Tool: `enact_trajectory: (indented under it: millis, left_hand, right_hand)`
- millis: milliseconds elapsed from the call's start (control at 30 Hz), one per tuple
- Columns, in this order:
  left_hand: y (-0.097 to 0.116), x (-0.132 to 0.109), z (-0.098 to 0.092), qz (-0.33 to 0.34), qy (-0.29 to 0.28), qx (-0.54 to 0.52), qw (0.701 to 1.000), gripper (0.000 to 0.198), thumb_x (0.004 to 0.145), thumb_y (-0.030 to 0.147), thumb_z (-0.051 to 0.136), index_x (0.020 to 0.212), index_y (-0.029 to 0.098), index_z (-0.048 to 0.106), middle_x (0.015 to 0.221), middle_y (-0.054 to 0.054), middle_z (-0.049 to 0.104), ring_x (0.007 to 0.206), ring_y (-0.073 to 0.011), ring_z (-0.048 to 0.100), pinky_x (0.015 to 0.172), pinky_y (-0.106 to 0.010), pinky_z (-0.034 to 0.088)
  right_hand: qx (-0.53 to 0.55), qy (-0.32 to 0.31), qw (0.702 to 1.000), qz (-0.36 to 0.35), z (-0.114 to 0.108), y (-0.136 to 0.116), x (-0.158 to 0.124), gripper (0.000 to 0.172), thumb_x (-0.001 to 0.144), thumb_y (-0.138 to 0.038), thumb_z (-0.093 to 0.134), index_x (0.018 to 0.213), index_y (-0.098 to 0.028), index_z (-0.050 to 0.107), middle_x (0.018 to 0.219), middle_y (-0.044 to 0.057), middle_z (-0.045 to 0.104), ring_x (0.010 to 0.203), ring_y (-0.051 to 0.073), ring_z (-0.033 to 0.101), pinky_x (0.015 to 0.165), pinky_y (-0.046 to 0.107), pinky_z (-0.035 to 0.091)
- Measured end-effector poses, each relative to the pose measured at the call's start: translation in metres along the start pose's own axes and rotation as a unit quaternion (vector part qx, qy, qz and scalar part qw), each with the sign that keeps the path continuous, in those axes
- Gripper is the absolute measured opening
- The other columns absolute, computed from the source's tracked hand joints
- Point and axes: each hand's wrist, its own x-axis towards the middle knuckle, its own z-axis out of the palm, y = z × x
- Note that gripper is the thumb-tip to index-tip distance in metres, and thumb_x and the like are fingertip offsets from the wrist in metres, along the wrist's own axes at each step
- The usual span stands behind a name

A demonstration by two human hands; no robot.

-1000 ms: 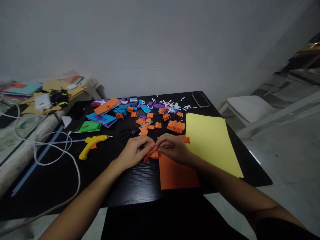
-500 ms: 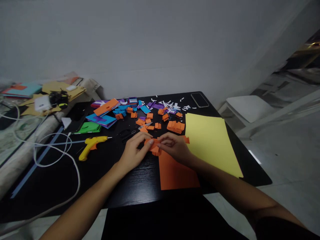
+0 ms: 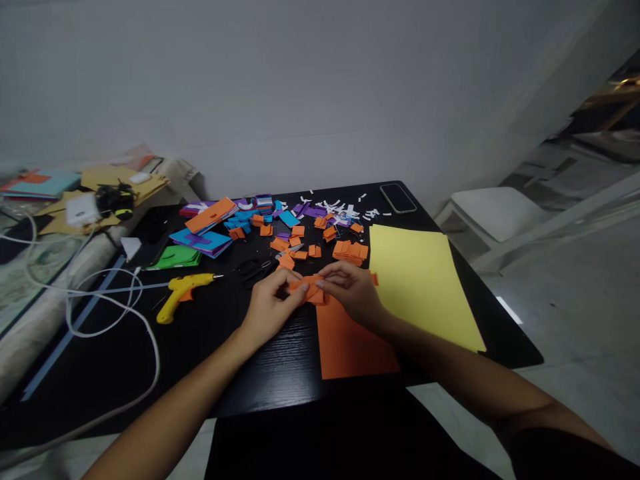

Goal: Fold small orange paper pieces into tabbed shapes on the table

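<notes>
Both my hands meet over the middle of the black table (image 3: 270,373). My left hand (image 3: 273,303) and my right hand (image 3: 350,293) pinch the same small folded orange paper piece (image 3: 311,291) between their fingertips. The piece is held just above the far end of a flat orange sheet (image 3: 353,343). A pile of small orange cut pieces (image 3: 351,251) lies just beyond my right hand. Scissors (image 3: 255,269) rest a little beyond my left hand.
A large yellow sheet (image 3: 420,283) lies to the right. A yellow glue gun (image 3: 181,291) with its white cable (image 3: 145,333) sits at the left. Blue, purple and green paper stacks (image 3: 205,237), white scraps and a phone (image 3: 398,198) are farther back. A white chair (image 3: 493,213) stands right.
My fingers have turned and flattened the orange piece, which was angled downward a second ago. Both hands have shifted slightly farther from me.
</notes>
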Motion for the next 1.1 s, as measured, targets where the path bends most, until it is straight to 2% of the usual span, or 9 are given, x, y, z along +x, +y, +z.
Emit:
enact_trajectory:
  millis: [333,467,567,767,933,1100]
  left_hand:
    - [0.0,0.001,-0.001,-0.022,0.017,-0.042,0.999,0.023,0.088,0.036,0.072,0.078,0.017,0.063,0.08,-0.002,0.068,0.072,-0.0137,0.06,0.067,-0.025,0.047]
    - [0.0,0.002,-0.004,-0.01,0.05,-0.017,0.999,0.023,0.087,0.036,0.073,0.077,0.017,0.064,0.079,-0.002,0.066,0.074,-0.0145,0.059,0.07,-0.026,0.046]
    - [-0.001,0.002,-0.003,-0.013,0.065,-0.008,0.998,0.022,0.086,0.037,0.074,0.08,0.018,0.066,0.079,-0.001,0.065,0.072,-0.0149,0.059,0.068,-0.026,0.046]
    - [-0.001,-0.001,0.005,-0.018,0.026,-0.038,0.999,0.021,0.083,0.036,0.078,0.093,0.019,0.074,0.082,-0.001,0.072,0.071,-0.0152,0.062,0.066,-0.026,0.049]
    - [0.002,-0.003,0.006,0.004,0.001,-0.024,1.0,0.017,0.085,0.033,0.076,0.096,0.02,0.078,0.084,-0.003,0.077,0.072,-0.0156,0.065,0.069,-0.028,0.052]
    - [0.004,-0.003,0.003,0.025,-0.01,-0.013,1.0,0.016,0.085,0.031,0.077,0.097,0.022,0.081,0.099,-0.006,0.081,0.09,-0.0213,0.073,0.079,-0.032,0.056]
  right_hand:
    - [0.021,-0.025,0.999,0.021,0.0,0.005,0.004,0.041,0.068,-0.032,0.09,0.1,-0.021,0.066,0.097,0.005,0.074,0.09,0.019,0.075,0.08,0.034,0.066]
    - [0.005,-0.046,0.998,0.045,-0.002,0.004,0.004,0.032,0.072,-0.034,0.086,0.094,-0.02,0.068,0.092,0.004,0.076,0.088,0.019,0.076,0.087,0.037,0.064]
    - [-0.003,-0.037,0.997,0.061,-0.002,0.003,0.002,0.028,0.072,-0.034,0.084,0.091,-0.02,0.069,0.086,0.003,0.076,0.086,0.02,0.076,0.087,0.038,0.063]
    - [0.016,0.002,0.997,0.071,-0.001,0.003,0.002,0.028,0.071,-0.033,0.084,0.091,-0.02,0.068,0.082,0.002,0.075,0.081,0.019,0.076,0.076,0.034,0.065]
    - [0.022,0.002,0.998,0.062,-0.002,0.004,0.003,0.027,0.073,-0.032,0.082,0.092,-0.02,0.068,0.084,0.002,0.074,0.081,0.018,0.075,0.076,0.033,0.064]
    - [0.037,0.01,0.995,0.091,-0.001,-0.001,0.003,0.024,0.073,-0.024,0.078,0.095,-0.022,0.068,0.086,0.001,0.072,0.083,0.018,0.074,0.077,0.034,0.064]
